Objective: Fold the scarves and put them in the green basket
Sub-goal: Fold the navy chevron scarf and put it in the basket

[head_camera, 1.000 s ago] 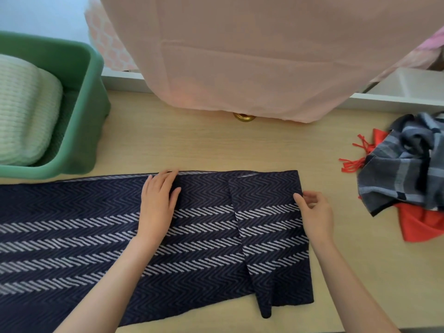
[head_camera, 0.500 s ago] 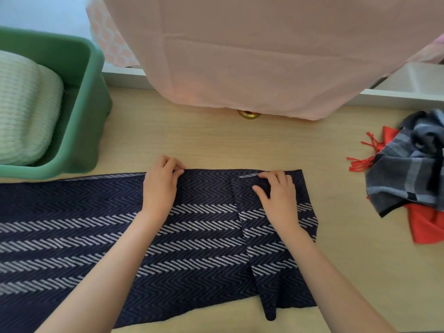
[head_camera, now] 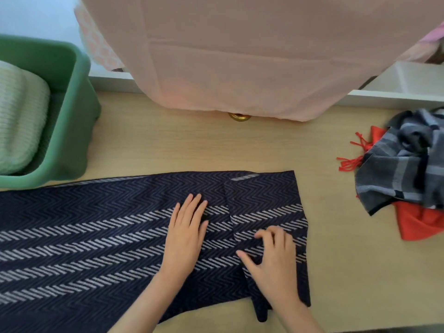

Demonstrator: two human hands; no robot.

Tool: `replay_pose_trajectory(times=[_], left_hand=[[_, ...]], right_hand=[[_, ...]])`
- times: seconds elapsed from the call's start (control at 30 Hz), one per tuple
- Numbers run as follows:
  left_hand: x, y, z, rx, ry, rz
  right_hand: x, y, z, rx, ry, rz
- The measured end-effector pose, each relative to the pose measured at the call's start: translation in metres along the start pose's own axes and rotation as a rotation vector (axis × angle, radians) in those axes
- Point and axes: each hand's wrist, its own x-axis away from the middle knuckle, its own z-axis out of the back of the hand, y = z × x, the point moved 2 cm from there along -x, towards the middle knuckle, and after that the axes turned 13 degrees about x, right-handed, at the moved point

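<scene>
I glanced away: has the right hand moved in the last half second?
Yes. The right hand slid from the far edge of the navy scarf toward the person, to about the middle of the scarf's width.

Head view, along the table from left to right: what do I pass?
Pale knitted scarf in the green basket → left hand → right hand, both on the navy scarf → grey plaid scarf lying over the red scarf.
</scene>
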Motion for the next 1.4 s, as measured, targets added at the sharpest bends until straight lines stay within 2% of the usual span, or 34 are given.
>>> replay_pose_trajectory(times=[0.07, 0.17, 0.23, 0.3, 0.43, 0.5, 0.57, 0.63, 0.73, 0.83, 0.97, 1.07, 1.17, 1.23, 1.4], left_hand=[[0.009, -0.005, -0.008, -0.06, -0.07, -0.001], [0.005, -0.01, -0.009, -0.1, -0.104, -0.006], [0.001, -0.008, -0.009, -0.118, -0.111, 0.003], [0.001, -0.004, -0.01, -0.128, -0.109, 0.011], [0.003, 0.005, -0.014, -0.144, -0.115, 0.014], [0.003, 0.006, -0.016, -0.165, -0.133, 0.005], [0.003, 0.004, -0.016, -0.186, -0.144, 0.003], [0.003, 0.002, -0.016, -0.186, -0.143, 0.007], [0.004, 0.003, -0.016, -0.194, -0.15, 0.011], [0.003, 0.003, -0.015, -0.201, -0.162, 0.022], [0.003, 0.004, -0.013, -0.179, -0.175, 0.026], [0.004, 0.009, -0.011, -0.136, -0.156, 0.022], [0.01, 0.026, -0.009, -0.084, -0.138, -0.043], [0.017, 0.039, -0.009, -0.046, -0.149, -0.097], [0.047, 0.06, -0.014, 0.029, -0.308, -0.213]], right_hand=[[0.006, 0.005, -0.003, -0.022, 0.048, -0.025], [-0.004, 0.028, 0.009, -0.294, 0.099, -0.148], [-0.008, 0.038, 0.02, -0.39, 0.073, -0.143], [-0.005, 0.031, 0.023, -0.322, 0.013, -0.076], [0.012, -0.004, -0.001, -0.012, -0.067, -0.036], [0.011, -0.008, -0.008, -0.018, -0.007, -0.053], [0.009, 0.002, -0.006, -0.14, 0.052, -0.086], [0.004, 0.024, 0.002, -0.374, 0.039, -0.208], [-0.013, 0.078, 0.026, -0.714, 0.031, -0.511], [-0.027, 0.167, 0.037, -0.687, 0.139, -0.721], [-0.013, 0.241, 0.032, -0.575, 0.137, -0.895], [0.011, 0.233, 0.03, -0.574, 0.145, -0.865], [0.038, 0.2, 0.017, -0.599, 0.102, -0.731], [0.056, 0.183, 0.005, -0.53, 0.07, -0.637], [0.083, 0.174, -0.007, -0.45, 0.017, -0.602]])
